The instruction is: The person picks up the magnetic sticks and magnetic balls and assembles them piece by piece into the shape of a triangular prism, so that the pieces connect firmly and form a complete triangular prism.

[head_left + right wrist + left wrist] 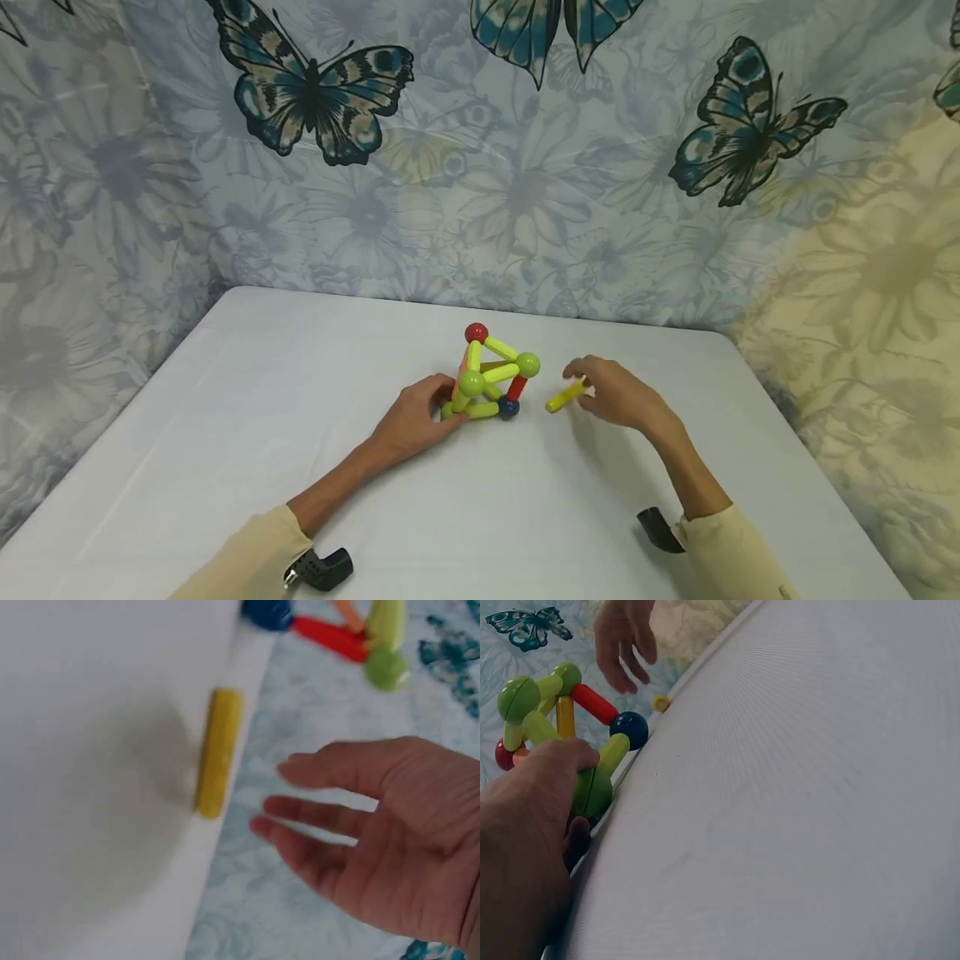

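Note:
A frame built of coloured rods and balls, a magnetic-stick model [501,372], stands on the white table, with a red ball [476,333] on top, green balls and a dark blue ball [508,407] low at its right. My left hand [416,421] grips it at the lower left, thumb and fingers around a green ball [592,793] in the left wrist view. To the right a loose yellow rod [219,754] lies on the table. My right hand [618,393] is just over the rod's far end, fingers loosely bent and apart from it in the right wrist view.
The white table [480,517] reaches back to a wall hung with butterfly-and-flower cloth [525,192]. Black wrist devices [322,570] sit at both cuffs, close over the tabletop.

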`<state>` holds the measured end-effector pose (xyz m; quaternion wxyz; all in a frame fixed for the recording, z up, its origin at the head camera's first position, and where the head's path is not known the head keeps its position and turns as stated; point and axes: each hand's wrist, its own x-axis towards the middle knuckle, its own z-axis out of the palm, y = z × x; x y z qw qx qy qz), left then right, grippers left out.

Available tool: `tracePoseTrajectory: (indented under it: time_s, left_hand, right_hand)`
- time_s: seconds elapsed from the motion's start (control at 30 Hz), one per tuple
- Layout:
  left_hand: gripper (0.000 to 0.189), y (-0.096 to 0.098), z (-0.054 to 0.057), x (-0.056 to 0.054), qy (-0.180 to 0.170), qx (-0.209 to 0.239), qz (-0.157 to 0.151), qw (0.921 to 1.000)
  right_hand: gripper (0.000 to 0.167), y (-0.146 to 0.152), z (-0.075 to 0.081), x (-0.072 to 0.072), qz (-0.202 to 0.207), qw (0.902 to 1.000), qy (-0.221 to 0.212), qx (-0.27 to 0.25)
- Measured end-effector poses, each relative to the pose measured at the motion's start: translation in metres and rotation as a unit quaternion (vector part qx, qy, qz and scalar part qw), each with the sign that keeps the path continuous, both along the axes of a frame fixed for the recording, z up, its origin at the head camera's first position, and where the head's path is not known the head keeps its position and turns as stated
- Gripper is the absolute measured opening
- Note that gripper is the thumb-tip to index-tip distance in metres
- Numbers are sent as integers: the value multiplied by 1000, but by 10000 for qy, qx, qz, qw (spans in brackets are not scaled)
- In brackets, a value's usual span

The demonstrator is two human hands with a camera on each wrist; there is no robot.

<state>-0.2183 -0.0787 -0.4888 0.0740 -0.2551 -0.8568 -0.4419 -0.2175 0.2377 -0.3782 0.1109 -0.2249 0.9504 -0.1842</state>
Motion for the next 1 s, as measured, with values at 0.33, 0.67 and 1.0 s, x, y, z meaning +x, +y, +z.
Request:
tracePoseTrajectory:
  time_s: [0.33, 0.67, 1.0]
  left_hand:
    - [37, -4, 2, 0, 39, -60, 247, 9997]
    - [31, -3, 2, 3, 75, 58, 199, 9998]
    - [31, -3, 2, 0, 115, 26, 83, 9999]
  right_hand:
    - [11, 1, -21, -17, -514, 9928, -114, 1077]
    - [13, -23, 6, 9, 505, 9958, -736, 226]
    - [10, -67, -10, 21, 213, 9955, 4, -922]
